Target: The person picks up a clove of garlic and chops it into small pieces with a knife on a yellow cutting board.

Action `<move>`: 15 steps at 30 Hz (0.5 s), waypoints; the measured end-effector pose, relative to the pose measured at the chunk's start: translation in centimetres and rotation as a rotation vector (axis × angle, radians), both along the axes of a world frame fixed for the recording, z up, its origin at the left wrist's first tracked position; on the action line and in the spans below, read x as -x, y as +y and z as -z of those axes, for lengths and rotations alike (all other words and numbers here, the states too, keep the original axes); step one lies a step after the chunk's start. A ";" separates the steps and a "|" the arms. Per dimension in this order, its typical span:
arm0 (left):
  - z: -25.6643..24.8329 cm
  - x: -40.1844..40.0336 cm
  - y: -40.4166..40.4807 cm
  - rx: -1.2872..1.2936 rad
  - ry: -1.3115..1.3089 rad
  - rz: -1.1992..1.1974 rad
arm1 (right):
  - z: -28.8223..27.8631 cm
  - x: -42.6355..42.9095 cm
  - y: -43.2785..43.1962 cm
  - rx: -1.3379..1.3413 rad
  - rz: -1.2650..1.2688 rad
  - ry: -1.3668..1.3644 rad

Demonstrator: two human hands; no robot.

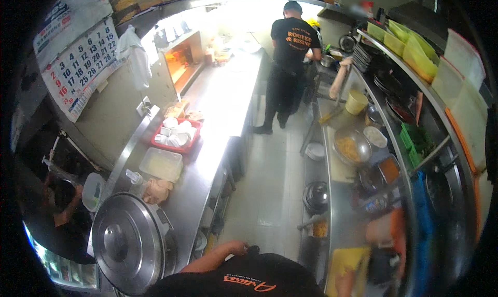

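Note:
My left hand is low in the view, in front of my black shirt, beside a small dark object; whether it grips this object is unclear. At the lower right my right hand is over a yellow cutting board, at some pale yellow pieces. Its fingers are blurred, so their hold cannot be made out. Above the board on the same steel counter are a blurred orange container, a pan of orange food and a steel bowl with yellow food.
A co-worker stands in the aisle ahead, back turned. On the left steel counter are a large lidded pot, a clear plastic tub and a red basket of white cups. A shelf with plates runs along the right. Another person's arm shows far left.

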State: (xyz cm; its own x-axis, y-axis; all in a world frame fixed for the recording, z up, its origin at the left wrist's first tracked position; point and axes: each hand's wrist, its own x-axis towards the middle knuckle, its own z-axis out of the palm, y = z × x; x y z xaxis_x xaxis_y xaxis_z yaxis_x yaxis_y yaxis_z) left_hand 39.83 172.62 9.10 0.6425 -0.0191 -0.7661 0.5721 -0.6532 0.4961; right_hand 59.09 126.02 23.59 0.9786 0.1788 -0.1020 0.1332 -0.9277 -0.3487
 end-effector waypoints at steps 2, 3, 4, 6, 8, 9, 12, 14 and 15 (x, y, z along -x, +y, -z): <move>-1.5 -1.0 1.7 0.016 -0.088 -0.108 | 0.7 -1.4 4.4 0.023 -0.037 0.096; -1.2 -2.1 3.2 -0.011 -0.149 -0.159 | 1.4 -2.7 6.6 -0.008 -0.132 0.098; -1.0 -3.6 5.0 -0.039 -0.210 -0.210 | 1.8 -4.0 8.8 -0.038 -0.229 0.100; -1.2 -3.6 7.9 -0.073 -0.317 -0.292 | 0.8 -4.0 13.6 -0.081 -0.317 0.165; -3.8 -5.9 11.1 -0.059 -0.412 -0.374 | -0.8 -4.5 16.8 -0.108 -0.384 0.222; -4.9 -6.1 11.5 -0.054 -0.429 -0.475 | -0.9 -6.0 17.4 -0.109 -0.433 0.260; -8.9 -8.5 12.9 -0.106 -0.406 -0.537 | 0.5 -9.9 19.3 -0.108 -0.500 0.270; -9.1 -7.6 13.6 -0.166 -0.415 -0.613 | 2.1 -12.8 21.3 -0.084 -0.581 0.340; -9.4 -7.2 14.4 -0.203 -0.390 -0.630 | 2.5 -14.4 23.1 -0.083 -0.617 0.367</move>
State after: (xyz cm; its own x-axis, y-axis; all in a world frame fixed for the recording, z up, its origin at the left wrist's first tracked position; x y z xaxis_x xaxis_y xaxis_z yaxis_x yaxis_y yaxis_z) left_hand 47.01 187.00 18.46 0.7099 0.5572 -0.4308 0.6746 -0.3620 0.6434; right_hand 73.48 149.12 21.11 0.6021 0.7093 -0.3666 0.4854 -0.6897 -0.5373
